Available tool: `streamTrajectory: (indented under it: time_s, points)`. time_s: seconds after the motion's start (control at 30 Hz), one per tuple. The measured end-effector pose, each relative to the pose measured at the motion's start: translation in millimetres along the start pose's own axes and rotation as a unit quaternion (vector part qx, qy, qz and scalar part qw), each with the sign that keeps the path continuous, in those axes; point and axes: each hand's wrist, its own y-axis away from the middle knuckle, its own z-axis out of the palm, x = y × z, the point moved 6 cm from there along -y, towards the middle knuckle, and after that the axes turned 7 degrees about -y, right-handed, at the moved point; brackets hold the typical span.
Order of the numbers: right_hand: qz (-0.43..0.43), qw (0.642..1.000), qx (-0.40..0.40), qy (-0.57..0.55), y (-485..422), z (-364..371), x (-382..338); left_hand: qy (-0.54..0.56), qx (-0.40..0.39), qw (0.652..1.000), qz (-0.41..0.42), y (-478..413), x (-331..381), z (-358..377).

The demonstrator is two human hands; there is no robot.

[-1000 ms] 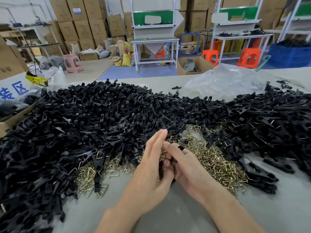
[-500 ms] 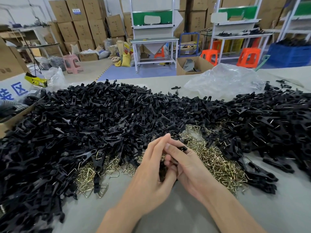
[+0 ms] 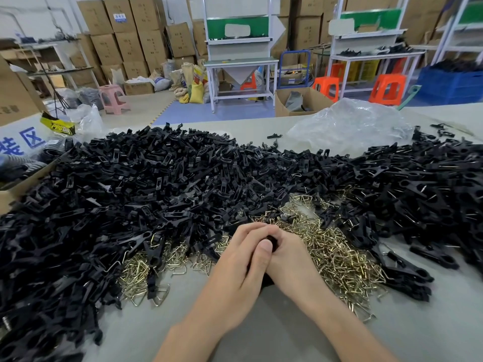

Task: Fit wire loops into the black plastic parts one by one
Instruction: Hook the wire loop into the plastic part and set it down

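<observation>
Just the head view for this one. Both hands are clasped together at the near-left edge of the loop pile (image 3: 339,257), over bare bench (image 3: 261,335). The left hand (image 3: 243,259) has its fingers (image 3: 251,231) curled over the right hand (image 3: 290,257), thumb pressed down on top. The right one is curled in too, so both are closed tight round one black part (image 3: 273,241) sandwiched between them.

My guess is this is the squeeze step, snapping a loop into that part. If so, the next move calls for opening up, checking the loop is seated, dropping the part aside, then picking a fresh loop from the pile and another part from the heap (image 3: 130,192) that wraps round the pile's left, far and right sides.

Stuff I can't make out: the loop being fitted is totally hidden, so no idea if it's in yet. The right fingertips are tucked under the left ones. Only a sliver of the part pokes out. The heap runs off both sides of the frame.
</observation>
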Motion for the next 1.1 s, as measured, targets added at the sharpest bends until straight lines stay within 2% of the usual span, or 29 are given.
streamTrajectory:
  time_s: [0.5, 0.77, 0.93, 1.03, 1.07, 1.1]
  points:
    - [0.001, 1.000, -0.018, -0.025, -2.6, 1.1, 4.4, -0.013, 0.010, 1.000, 0.012, -0.4, 1.8, -2.9]
    - [0.070, 0.971, 0.045, -0.224, -6.9, -16.8, 3.4, -0.042, 0.037, 0.998, -0.024, 1.6, -7.2, -9.3]
    - [0.098, 0.960, 0.061, -0.256, -6.3, -36.3, 0.6, -0.073, 0.032, 0.996, -0.034, 4.0, -7.8, -9.2]
    - [0.106, 0.928, 0.090, -0.346, -15.0, -57.6, -11.9, -0.083, 0.028, 0.996, -0.036, 4.7, -6.5, -9.4]
    - [0.083, 0.904, 0.115, -0.403, -23.3, -74.6, -23.1, -0.084, 0.030, 0.995, -0.036, 4.7, -6.5, -9.8]
    - [0.046, 0.865, 0.138, -0.481, -31.6, -94.6, -37.6, -0.086, 0.033, 0.995, -0.037, 4.3, -6.7, -10.2]
